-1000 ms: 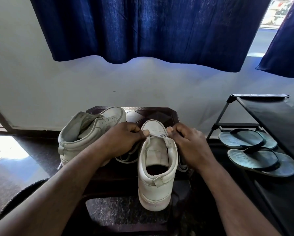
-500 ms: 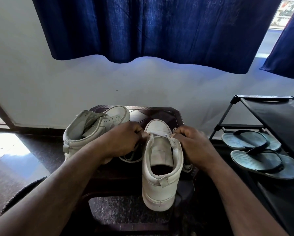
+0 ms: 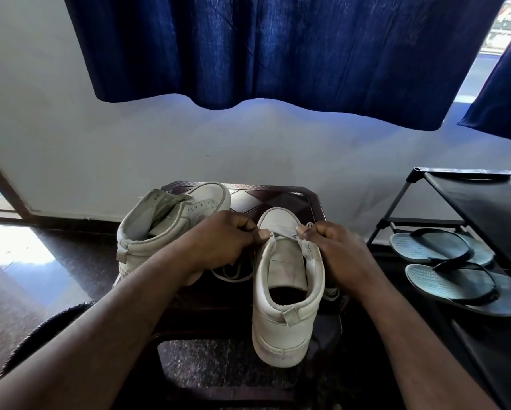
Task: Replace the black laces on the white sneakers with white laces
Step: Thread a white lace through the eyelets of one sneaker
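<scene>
Dark patterned worktop [image 3: 280, 199] carries both shoes. White high-top leather sneaker [image 3: 286, 324] stands at the near right edge, heel toward camera. Left hand [image 3: 218, 247] and right hand [image 3: 340, 253] both have curled fingers pinching the flat white lace [image 3: 284, 235], which is stretched across the tongue. Second white sneaker [image 3: 171, 223] sits at the left edge. Grey flip-flops [image 3: 455, 279] lie on the black rack [image 3: 485, 208] at right.

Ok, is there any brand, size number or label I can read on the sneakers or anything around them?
None readable.
Near sneaker: tongue patch shows no legible print.
Far sneaker: no marking visible.
White lace pinched by left hand and right hand: plain.
Window, top right: coloured shapes outside, too blurred to read.
</scene>
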The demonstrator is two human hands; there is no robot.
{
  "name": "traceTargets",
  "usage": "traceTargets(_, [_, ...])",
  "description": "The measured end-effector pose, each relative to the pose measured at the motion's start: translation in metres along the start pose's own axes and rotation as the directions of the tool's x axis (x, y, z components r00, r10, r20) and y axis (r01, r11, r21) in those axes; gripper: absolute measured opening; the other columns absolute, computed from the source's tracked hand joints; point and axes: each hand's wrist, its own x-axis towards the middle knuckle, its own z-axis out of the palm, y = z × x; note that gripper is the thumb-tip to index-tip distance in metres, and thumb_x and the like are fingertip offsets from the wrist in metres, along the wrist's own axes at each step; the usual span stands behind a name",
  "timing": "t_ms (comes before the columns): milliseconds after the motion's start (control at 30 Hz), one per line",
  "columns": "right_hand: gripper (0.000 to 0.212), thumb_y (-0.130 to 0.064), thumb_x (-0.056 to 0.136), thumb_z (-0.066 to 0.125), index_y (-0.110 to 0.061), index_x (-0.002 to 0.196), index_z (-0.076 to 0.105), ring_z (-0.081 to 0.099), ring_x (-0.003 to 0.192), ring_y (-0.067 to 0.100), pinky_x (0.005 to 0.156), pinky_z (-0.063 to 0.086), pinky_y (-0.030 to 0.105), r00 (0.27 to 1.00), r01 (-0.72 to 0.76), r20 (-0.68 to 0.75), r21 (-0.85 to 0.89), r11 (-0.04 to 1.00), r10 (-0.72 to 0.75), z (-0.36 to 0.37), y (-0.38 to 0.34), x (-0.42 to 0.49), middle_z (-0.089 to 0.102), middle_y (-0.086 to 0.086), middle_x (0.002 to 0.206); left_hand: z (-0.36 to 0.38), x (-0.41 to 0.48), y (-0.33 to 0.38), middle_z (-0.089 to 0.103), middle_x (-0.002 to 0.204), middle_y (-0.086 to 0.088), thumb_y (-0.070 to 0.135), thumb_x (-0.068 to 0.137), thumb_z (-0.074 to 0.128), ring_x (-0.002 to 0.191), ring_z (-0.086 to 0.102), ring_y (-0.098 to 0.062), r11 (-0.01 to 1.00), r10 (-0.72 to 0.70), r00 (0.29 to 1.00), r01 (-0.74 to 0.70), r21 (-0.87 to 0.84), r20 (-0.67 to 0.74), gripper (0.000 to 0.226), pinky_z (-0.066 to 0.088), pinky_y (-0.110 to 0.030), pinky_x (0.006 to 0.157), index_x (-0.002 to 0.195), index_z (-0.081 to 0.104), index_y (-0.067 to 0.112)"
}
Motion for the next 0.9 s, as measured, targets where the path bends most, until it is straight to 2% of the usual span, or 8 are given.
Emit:
traceTargets(133, [0.039,-0.035,0.097,0.065,-0.003,0.074,0.061,0.046,0.060,0.011,0.057,0.036,0.027,0.999,-0.024,0.044,0.002,1.000,0.024,0.0002,-0.0002,0.0025,0.054,-0.007,0.059,-0.0008,0.0060,-0.0030,0.068,0.077,-0.006,0.034,0.089,0.081,0.068,0.054,-0.017,0.999,0.031,0.999,-0.032,-0.031,-0.024,0.024,0.044,-0.036,0.068,0.090,0.073,0.011])
traceTargets(333, [0.032,-0.022,0.095,0.061,-0.012,0.065,0.057,0.049,0.066,0.012,0.058,0.037,0.025,0.999,-0.024,0.044,0.025,0.999,0.023,0.0011,-0.0008,0.0053,0.057,-0.009,0.063,0.0043,0.0069,-0.0015,0.065,0.073,-0.003,0.033,0.091,0.079,0.062,0.050,-0.013,1.000,0.020,0.997,-0.020,0.004,-0.077,0.022,0.043,-0.030,0.064,0.088,0.074,0.012])
traceTargets(400, [0.030,-0.022,0.095,0.057,-0.011,0.067,0.056,0.050,0.070,0.014,0.057,0.037,0.023,0.999,0.008,0.032,0.000,1.000,-0.008,0.0022,0.0004,0.0052,0.058,-0.006,0.068,0.0058,0.0058,0.0002,0.057,0.065,0.001,0.034,0.093,0.076,0.053,0.043,-0.010,1.000,0.001,0.997,0.001,0.028,-0.078,0.026,0.038,-0.027,0.059,0.089,0.073,0.008])
traceTargets(500, [0.033,-0.027,0.099,0.048,-0.015,0.070,0.060,0.049,0.078,0.015,0.065,0.038,0.022,0.997,0.051,0.057,-0.120,0.991,-0.045,0.0021,-0.0031,0.0019,0.058,-0.012,0.075,0.0059,0.0052,0.0029,0.058,0.066,-0.002,0.036,0.096,0.072,0.059,0.045,-0.014,0.996,-0.017,0.997,0.023,0.082,-0.076,0.029,0.041,-0.032,0.062,0.091,0.075,0.008])
traceTargets(567, [0.038,-0.029,0.098,0.049,-0.018,0.062,0.057,0.045,0.071,0.015,0.067,0.038,0.035,1.000,0.003,0.013,-0.122,0.993,-0.001,0.0016,-0.0052,0.0003,0.053,-0.018,0.063,0.0032,0.0055,0.0032,0.071,0.074,-0.008,0.036,0.096,0.072,0.065,0.054,-0.016,0.992,-0.021,0.996,0.032,0.120,-0.092,0.024,0.051,-0.038,0.069,0.089,0.078,0.014])
traceTargets(633, [0.042,-0.026,0.094,0.057,-0.015,0.055,0.045,0.041,0.062,0.017,0.060,0.035,0.038,0.996,-0.075,-0.046,-0.052,0.996,0.073,0.0005,-0.0040,0.0012,0.046,-0.011,0.051,0.0017,0.0055,0.0039,0.077,0.080,-0.007,0.036,0.097,0.071,0.068,0.061,-0.014,0.989,-0.030,0.994,0.046,0.141,-0.109,0.023,0.056,-0.036,0.075,0.086,0.079,0.017])
traceTargets(733, [0.043,-0.026,0.092,0.059,-0.016,0.053,0.044,0.039,0.058,0.017,0.058,0.033,0.037,0.994,-0.092,-0.064,-0.062,0.994,0.088,0.0006,-0.0046,0.0008,0.045,-0.007,0.051,0.0029,0.0036,0.0049,0.070,0.060,0.007,0.032,0.097,0.072,0.058,0.059,-0.006,0.990,-0.041,0.988,0.060,0.128,-0.147,0.024,0.049,-0.022,0.061,0.080,0.078,0.016])
traceTargets(900, [0.041,-0.024,0.092,0.061,-0.016,0.055,0.045,0.037,0.056,0.014,0.057,0.033,0.036,0.996,-0.068,-0.068,-0.059,0.996,0.064,-0.0014,-0.0077,0.0004,0.043,-0.008,0.051,0.0045,0.0041,0.0049,0.070,0.058,0.012,0.029,0.096,0.074,0.052,0.059,0.002,0.996,-0.053,0.983,0.065,0.067,-0.177,0.024,0.049,-0.017,0.059,0.076,0.078,0.017])
